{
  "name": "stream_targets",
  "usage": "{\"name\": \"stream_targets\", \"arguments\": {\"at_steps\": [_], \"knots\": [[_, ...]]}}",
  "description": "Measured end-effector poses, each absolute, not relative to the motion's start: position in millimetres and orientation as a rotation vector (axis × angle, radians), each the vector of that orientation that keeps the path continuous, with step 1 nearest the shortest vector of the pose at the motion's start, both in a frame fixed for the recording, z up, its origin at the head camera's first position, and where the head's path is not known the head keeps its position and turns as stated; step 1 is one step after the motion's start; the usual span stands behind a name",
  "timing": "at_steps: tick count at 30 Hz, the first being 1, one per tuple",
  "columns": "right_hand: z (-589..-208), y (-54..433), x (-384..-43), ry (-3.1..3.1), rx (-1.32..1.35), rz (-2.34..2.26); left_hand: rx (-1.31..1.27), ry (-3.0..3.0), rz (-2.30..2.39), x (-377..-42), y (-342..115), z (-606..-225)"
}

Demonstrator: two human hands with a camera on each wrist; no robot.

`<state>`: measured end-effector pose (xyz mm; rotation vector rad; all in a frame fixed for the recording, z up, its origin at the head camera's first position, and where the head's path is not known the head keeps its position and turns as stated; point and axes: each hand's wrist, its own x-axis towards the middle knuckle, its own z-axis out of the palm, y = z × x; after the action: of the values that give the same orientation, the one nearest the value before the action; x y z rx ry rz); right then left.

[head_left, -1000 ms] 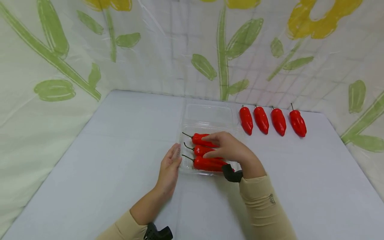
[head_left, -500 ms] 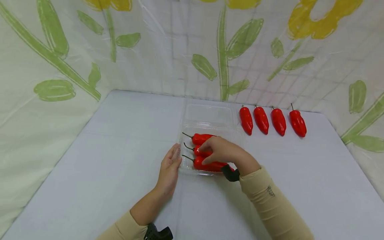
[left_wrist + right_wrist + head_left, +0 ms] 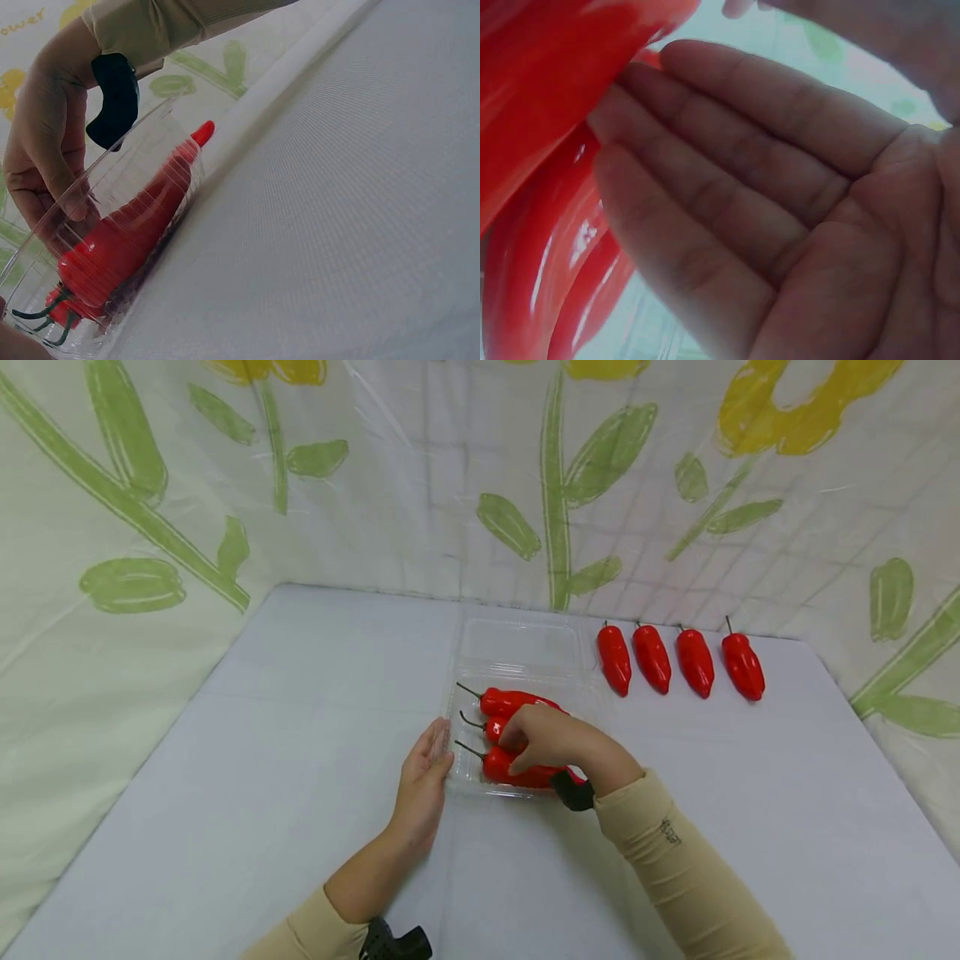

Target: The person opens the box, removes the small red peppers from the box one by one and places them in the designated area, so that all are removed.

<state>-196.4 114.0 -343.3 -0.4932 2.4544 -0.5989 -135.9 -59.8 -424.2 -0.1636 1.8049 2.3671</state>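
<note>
Our left hand (image 3: 422, 781) rests relaxed against the left side of the clear container (image 3: 467, 778); our right hand (image 3: 557, 739) partly covers the middle pepper (image 3: 494, 728) inside, and we cannot tell whether it grips.

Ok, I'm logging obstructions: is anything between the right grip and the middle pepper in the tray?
Nothing visible: the right grip is at the middle pepper, the clear tray's lid lies folded open, and the far pepper and near pepper only flank it.
</note>
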Motion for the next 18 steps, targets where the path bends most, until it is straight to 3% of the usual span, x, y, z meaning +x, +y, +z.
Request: {"name": "stream_targets", "arguments": {"at_steps": [18], "knots": [[-346.6, 106.4, -201.0, 2.434, -0.478, -0.385, -0.134, 1.827, 2.361, -134.4, -59.9, -423.0]]}}
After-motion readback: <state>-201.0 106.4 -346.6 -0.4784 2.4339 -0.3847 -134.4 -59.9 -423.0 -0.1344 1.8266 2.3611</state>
